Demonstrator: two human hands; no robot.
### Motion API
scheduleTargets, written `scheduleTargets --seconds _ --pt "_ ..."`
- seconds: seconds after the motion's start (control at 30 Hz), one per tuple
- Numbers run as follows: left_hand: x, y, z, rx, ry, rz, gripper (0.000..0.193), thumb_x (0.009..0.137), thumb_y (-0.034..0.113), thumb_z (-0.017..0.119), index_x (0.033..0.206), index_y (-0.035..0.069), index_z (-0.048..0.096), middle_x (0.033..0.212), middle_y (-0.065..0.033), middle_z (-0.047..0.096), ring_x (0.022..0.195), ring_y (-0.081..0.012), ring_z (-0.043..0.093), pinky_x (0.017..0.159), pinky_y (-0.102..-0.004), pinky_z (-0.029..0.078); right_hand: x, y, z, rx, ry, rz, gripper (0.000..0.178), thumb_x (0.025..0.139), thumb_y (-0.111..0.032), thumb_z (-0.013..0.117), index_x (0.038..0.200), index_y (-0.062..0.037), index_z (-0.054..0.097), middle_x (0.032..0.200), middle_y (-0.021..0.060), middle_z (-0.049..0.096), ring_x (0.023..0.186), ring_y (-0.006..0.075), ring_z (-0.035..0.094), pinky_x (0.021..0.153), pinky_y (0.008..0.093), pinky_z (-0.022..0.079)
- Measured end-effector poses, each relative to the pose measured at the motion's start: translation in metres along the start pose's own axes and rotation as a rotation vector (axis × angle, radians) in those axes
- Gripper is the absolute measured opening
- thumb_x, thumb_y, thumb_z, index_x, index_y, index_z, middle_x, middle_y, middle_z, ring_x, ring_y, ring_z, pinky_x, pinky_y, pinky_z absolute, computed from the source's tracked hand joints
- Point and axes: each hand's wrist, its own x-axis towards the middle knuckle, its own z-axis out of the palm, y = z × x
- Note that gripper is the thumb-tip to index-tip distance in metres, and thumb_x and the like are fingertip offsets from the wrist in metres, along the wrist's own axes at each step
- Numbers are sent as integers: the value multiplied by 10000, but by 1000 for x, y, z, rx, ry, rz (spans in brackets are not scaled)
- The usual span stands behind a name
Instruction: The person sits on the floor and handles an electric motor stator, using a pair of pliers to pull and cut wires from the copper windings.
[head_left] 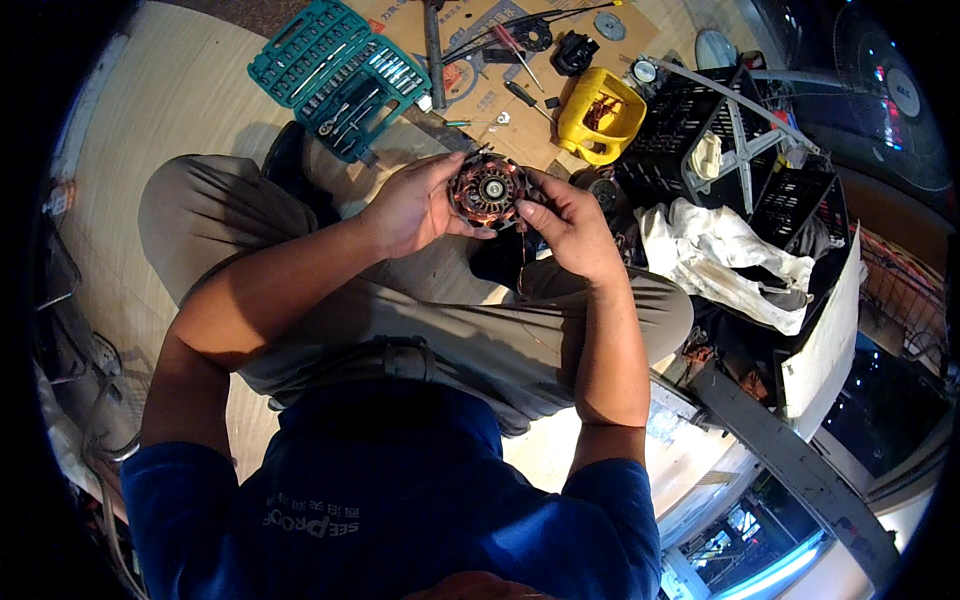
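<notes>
Between my two hands, above my crossed legs, is a round motor stator (489, 188) with copper windings and a metal hub at its centre. My left hand (415, 205) grips its left side, fingers curled under the edge. On the opposite side my right hand (575, 225) holds it, with the thumb against the front rim. A thin copper wire (523, 260) hangs from the stator toward my lap. The fingers behind the stator are partly hidden.
Ahead lie an open green socket set (340, 75), a hammer (434, 55), screwdrivers (520, 95) and black motor parts (574, 53) on flattened cardboard (490, 105). A cut yellow jug (572, 125) holds copper scraps. To the right are black crates (690, 115), white cloth (710, 250) and a fan (900, 90).
</notes>
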Motion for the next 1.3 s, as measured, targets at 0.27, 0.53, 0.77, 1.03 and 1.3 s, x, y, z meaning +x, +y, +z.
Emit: scheduleTargets --seconds 0.27,0.53,0.77,1.03,1.3 --pt "0 -1 -4 -20 -33 -26 469 1031 353 302 1325 20 454 1241 -149 590 1126 -257 602 908 -457 532 0 -1 0 68 -14 28 382 906 -132 636 1235 48 564 755 75 663 676 116 612 665 269 500" --pt "1 4 1 -72 -89 15 399 967 212 426 1306 3 451 1248 -153 568 1136 -284 593 948 -493 511 -1 -5 -1 116 10 56 370 928 -104 596 1265 39 544 739 50 621 679 100 565 669 264 483" --pt "3 -1 -4 -108 -84 20 424 970 219 411 1340 14 435 1293 -141 544 1181 -287 560 997 -503 464 0 -7 -1 50 2 3 377 926 -81 581 1283 32 533 769 35 620 690 100 560 682 258 478" --pt "-1 4 4 -81 -73 32 411 968 195 379 1331 11 438 1287 -152 538 1173 -287 563 999 -484 456 0 -12 -2 12 4 -18 392 925 -74 582 1301 24 524 832 31 633 710 92 551 699 248 478" --pt "-3 6 8 -37 -95 36 460 945 151 365 1375 -14 380 1301 -168 519 1171 -287 562 1005 -464 458 0 -9 -1 91 -5 7 396 930 -81 589 1307 21 520 844 31 639 711 94 557 696 249 483"
